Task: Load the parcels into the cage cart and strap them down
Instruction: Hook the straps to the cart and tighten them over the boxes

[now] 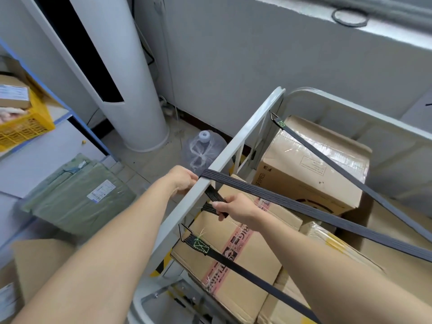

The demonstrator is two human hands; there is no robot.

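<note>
Head view: looking down along both forearms at the cage cart (233, 146), its side rail running diagonally through the middle
Parcels: big carton (311, 169) sitting at the far end inside the cart, taped carton (233, 253) lying nearer, more cartons showing beneath
Wide strap (304, 206): running over the cartons from lower right, wrapping over the rail and doubling back underneath
Left grip (184, 181): reaching in from outside the rail, fingers curling onto the wide strap where it is crossing the top, probably pinning the wrap against slipping; fingertips hiding behind the rail
Right grip (236, 210): working inside the cart just below the rail, fingers and thumb closing round the strap's tail, likely drawing slack through
Narrow straps: far strap (339, 169) and near strap (245, 267) already hooking onto the frame, crossing the cartons diagonally
Stage: loading appearing finished, tie-down under way
Watching for: wrap sliding along the smooth rail once tension is coming on
Floor beyond the rail: water bottle (203, 148) standing, green sacks (77, 195) lying to the left
</note>
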